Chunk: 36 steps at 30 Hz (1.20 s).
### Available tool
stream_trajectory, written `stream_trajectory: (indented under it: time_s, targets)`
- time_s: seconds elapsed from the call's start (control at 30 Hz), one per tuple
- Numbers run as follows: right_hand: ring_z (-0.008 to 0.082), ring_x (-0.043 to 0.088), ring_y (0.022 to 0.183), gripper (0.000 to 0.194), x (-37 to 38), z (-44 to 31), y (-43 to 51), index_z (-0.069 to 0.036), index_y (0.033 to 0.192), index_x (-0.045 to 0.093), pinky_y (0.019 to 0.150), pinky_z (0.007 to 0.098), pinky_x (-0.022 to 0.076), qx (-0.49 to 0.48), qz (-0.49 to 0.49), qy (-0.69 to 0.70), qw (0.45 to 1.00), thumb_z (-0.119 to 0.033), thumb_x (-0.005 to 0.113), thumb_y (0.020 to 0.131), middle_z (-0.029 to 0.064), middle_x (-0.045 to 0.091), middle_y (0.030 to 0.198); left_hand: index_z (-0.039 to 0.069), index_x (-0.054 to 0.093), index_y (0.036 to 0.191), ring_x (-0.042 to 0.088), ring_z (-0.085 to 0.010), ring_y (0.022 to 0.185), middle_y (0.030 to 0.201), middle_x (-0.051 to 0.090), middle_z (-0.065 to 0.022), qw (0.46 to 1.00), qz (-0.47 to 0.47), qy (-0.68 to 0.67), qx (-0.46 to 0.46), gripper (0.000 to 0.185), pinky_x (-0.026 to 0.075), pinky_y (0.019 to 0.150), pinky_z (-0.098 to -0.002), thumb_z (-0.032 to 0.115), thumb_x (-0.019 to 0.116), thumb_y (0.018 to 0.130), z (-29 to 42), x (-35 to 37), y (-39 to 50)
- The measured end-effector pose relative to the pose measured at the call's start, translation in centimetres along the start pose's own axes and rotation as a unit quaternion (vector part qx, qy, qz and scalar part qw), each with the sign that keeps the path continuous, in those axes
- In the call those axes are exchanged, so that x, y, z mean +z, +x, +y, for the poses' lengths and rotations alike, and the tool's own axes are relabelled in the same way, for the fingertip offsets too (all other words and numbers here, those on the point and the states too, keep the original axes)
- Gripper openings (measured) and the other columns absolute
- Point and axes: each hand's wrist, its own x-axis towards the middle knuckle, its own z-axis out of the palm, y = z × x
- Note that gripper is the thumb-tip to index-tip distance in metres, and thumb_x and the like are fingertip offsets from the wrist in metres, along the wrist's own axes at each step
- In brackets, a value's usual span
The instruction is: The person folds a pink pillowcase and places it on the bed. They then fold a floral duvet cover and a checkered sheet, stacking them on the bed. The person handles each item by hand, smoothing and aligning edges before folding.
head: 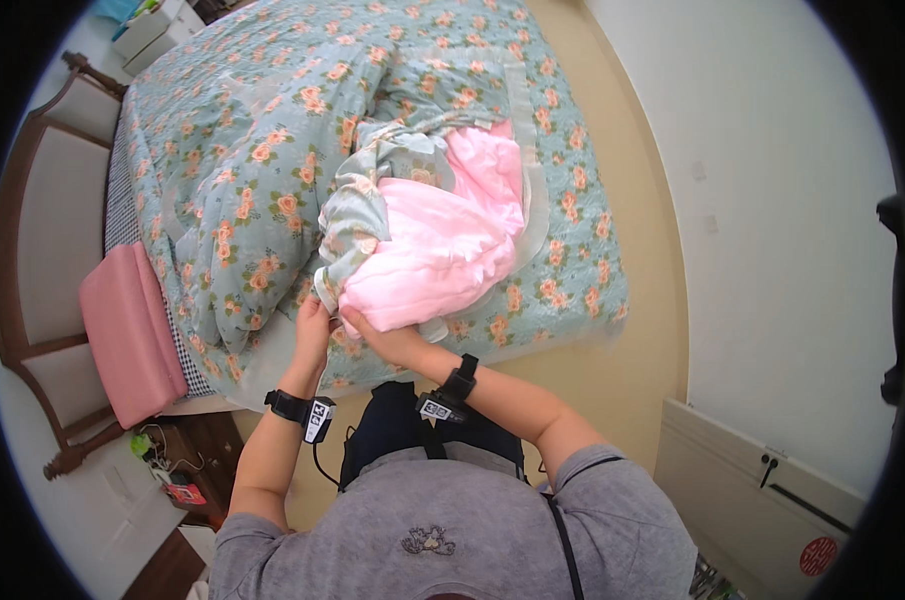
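A pink quilt (437, 255) lies bunched on the bed, partly inside a blue-green floral duvet cover (265, 187). My left hand (313, 330) grips the edge of the cover at its pale border, close to the quilt's near left corner. Just to its right, my right hand (385, 337) holds that pink corner, the thumb on top and the other fingers mostly hidden beneath. The cover's turned-back fabric (355, 217) wraps along the quilt's left side. How far the quilt reaches into the cover is hidden.
A floral bedspread (572, 247) covers the bed. At the left are a wooden headboard (54, 240) and a pink pillow (133, 337). A dark nightstand (204, 457) stands near left, a white wall (752, 172) at right, and a door (745, 465) at lower right.
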Motion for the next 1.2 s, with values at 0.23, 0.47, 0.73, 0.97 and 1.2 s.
stream_trajectory:
  time_s: [0.23, 0.47, 0.73, 0.97, 1.2]
  targets:
    - [0.0184, 0.06, 0.1, 0.037, -22.2, -13.5, -5.2, 0.0, 0.119, 0.054, 0.091, 0.0365, 0.0482, -0.124, 0.19, 0.501, 0.835, -0.03, 0.052, 0.097, 0.0095, 0.062, 0.111, -0.005, 0.05, 0.126, 0.056, -0.0397, 0.115, 0.127, 0.054, -0.0245, 0.942, 0.029, -0.335, -0.015, 0.036, 0.048, 0.095, -0.0608, 0.017, 0.041, 0.099, 3.6, -4.5, 4.5]
    - [0.035, 0.056, 0.113, 0.038, -47.9, -12.3, -19.7, 0.006, 0.122, 0.051, 0.1, 0.0531, 0.043, -0.323, 0.47, 0.256, 0.781, -0.016, 0.034, 0.096, 0.0223, 0.056, 0.124, -0.005, 0.052, 0.124, 0.057, -0.0373, 0.114, 0.126, 0.056, -0.0252, 0.929, 0.154, -0.333, 0.038, 0.037, 0.047, 0.1, -0.0505, 0.018, 0.041, 0.098, 8.8, -12.1, 4.5]
    - [0.0249, 0.065, 0.084, 0.027, -51.1, 22.9, -13.4, 0.003, 0.098, 0.061, 0.079, 0.0369, 0.0571, -0.036, 0.422, 0.46, 0.781, -0.021, 0.062, 0.086, 0.0137, 0.066, 0.095, -0.005, 0.054, 0.116, 0.063, -0.0308, 0.103, 0.115, 0.061, -0.0209, 0.94, 0.053, -0.325, -0.088, 0.029, 0.053, 0.093, -0.0438, 0.01, 0.043, 0.095, -3.8, -2.0, 4.4]
    - [0.0289, 0.055, 0.111, 0.074, -27.0, 26.7, -5.0, -0.001, 0.121, 0.05, 0.088, 0.0498, 0.047, 0.282, 0.126, 0.491, 0.815, -0.064, 0.058, 0.084, 0.016, 0.055, 0.122, 0.007, 0.051, 0.131, 0.058, -0.0227, 0.116, 0.127, 0.059, -0.0093, 0.917, -0.077, -0.303, -0.246, 0.045, 0.049, 0.096, -0.0399, 0.037, 0.048, 0.098, -9.9, 6.8, 0.3]
    - [0.0293, 0.061, 0.101, 0.051, -21.5, 25.1, -0.8, -0.001, 0.117, 0.055, 0.09, 0.0431, 0.0454, 0.349, 0.151, 0.361, 0.852, -0.046, 0.055, 0.092, 0.0149, 0.063, 0.113, 0.009, 0.041, 0.137, 0.047, -0.0269, 0.124, 0.136, 0.046, -0.0134, 0.934, -0.055, -0.134, -0.328, 0.072, 0.04, 0.102, -0.0479, 0.059, 0.059, 0.087, -9.6, 5.6, -0.8]
